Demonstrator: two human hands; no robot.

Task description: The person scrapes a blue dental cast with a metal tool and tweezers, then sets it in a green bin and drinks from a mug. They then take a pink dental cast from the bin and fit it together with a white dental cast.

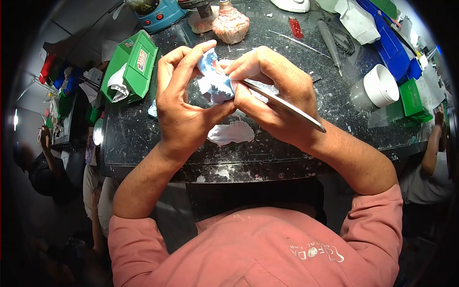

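My left hand point(184, 103) is clamped around a pale blue-and-white dental cast point(216, 81), held up above the dark table point(143, 129). My right hand point(270, 91) grips a thin metal blade point(287, 107) (its tip seems to touch the cast, though my fingers hide it). Below the cast, a white plaster piece point(232, 133) lies on the table.

Dark speckled stone worktop point(143, 138)

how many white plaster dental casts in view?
2. One white plaster dental cast is held up in the left hand while the right hand works it with a metal spatula. The other cast lies on the black countertop below. Others may be hidden.
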